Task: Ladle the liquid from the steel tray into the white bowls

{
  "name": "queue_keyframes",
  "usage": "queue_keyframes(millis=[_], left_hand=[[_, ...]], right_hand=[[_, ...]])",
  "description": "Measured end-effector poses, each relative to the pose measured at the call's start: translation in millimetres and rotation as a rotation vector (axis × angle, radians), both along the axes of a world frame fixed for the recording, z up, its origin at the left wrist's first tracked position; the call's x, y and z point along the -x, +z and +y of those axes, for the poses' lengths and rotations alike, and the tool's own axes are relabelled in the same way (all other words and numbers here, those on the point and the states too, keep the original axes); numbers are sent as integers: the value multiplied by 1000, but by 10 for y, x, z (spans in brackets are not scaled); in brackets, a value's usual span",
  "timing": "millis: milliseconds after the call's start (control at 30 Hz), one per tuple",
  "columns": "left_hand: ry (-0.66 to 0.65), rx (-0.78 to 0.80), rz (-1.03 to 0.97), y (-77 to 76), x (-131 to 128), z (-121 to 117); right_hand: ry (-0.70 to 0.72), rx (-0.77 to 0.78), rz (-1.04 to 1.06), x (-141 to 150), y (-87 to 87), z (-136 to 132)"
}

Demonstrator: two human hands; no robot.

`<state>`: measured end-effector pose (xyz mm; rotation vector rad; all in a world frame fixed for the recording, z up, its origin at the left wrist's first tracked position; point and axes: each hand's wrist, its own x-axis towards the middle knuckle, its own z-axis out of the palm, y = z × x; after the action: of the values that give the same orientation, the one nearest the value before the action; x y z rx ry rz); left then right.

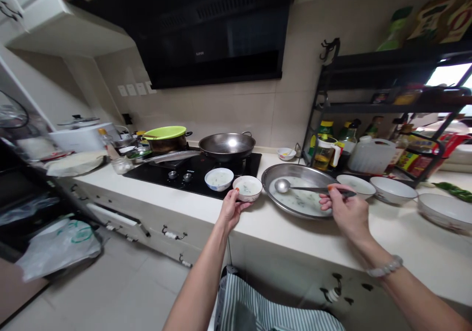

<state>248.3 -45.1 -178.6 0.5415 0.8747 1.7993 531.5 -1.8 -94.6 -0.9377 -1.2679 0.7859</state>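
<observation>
My left hand is closed on the near rim of a small bowl of milky soup with green bits. Just left of it, a second filled bowl stands on the front of the black cooktop. My right hand grips the dark handle of a ladle, whose metal head is over the wide steel basin. Whitish soup with green pieces covers the basin's bottom. To the basin's right is a bowl with pale contents, partly behind my right hand.
A steel wok sits on the cooktop, left of a small dish. Behind it stands a pot with a green colander. White bowls line the right counter below a bottle rack. A range hood hangs above.
</observation>
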Motion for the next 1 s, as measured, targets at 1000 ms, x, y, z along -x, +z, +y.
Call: queue_keyframes(millis=[1000], left_hand=[[-4, -17, 14, -15, 9, 13]], right_hand=[[-57, 150, 292, -118, 45, 46]])
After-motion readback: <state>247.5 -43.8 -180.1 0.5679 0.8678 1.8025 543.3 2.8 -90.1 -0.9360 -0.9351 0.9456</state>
